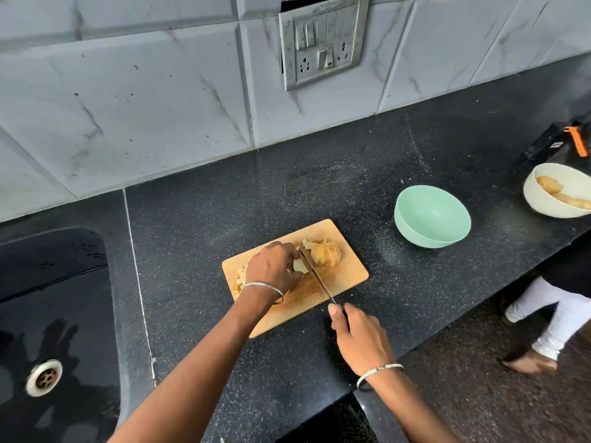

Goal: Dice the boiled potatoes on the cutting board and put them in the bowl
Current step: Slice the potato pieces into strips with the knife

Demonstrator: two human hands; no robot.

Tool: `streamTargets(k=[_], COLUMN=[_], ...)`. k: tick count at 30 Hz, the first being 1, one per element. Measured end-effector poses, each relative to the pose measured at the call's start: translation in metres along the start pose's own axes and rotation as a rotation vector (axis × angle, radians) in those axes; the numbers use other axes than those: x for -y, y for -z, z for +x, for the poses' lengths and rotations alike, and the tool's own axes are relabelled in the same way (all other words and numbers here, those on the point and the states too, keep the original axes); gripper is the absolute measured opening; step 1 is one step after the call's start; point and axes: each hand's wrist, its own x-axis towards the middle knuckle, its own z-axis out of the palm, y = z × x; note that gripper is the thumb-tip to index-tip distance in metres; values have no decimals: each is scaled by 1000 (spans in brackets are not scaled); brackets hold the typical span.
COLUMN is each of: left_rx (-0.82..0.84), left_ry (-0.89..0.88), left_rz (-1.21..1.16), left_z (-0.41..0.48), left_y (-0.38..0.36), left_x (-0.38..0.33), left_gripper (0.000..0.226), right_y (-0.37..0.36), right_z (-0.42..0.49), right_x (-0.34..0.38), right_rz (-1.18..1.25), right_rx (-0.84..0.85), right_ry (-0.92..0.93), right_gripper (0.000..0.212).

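Observation:
A wooden cutting board (347, 274) lies on the black counter. On it sits a sliced boiled potato (327, 254), with cut pieces (240, 276) at the board's left end. My left hand (275, 266) curls over a potato piece (299, 266) and holds it down. My right hand (359, 338) grips the handle of a knife (315, 273); its blade lies across the board right beside my left fingers. An empty mint-green bowl (431, 216) stands to the right of the board.
A cream bowl (537, 199) with whole potatoes stands at the far right, a black object with an orange strap (563, 145) behind it. A black sink (51, 314) lies at the left. Another person's leg (550, 318) shows below the counter edge.

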Motion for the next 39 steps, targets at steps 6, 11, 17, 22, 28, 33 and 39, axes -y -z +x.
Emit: streamTargets(k=[6,11,17,22,28,33,39], left_rx=[-3,-24,-20,-28,-24,-23,-22], left_ry=[16,71,99,121,172,213,202], left_rz=[-4,-27,-50,-99,-192,-237,-196], left_z=[-1,-3,-2,-3,-1,0,1], left_y=[2,1,1,0,-1,-1,1], left_x=[-2,-4,-6,-6,-4,-4,-7], left_gripper=[36,34,33,32,32,31,32], right_y=[1,-1,-1,3,8,10,10], right_z=[-1,-3,-3,-8,-10,-11,-12], right_x=[1,2,4,7,12,16,20], right_rz=[12,5,7,-8,-40,-27,-42], right_rx=[-2,23,37,33,26,36,32], right_ry=[2,-6,0,13,38,42,13], right_gripper=[61,56,53,45,39,40,40])
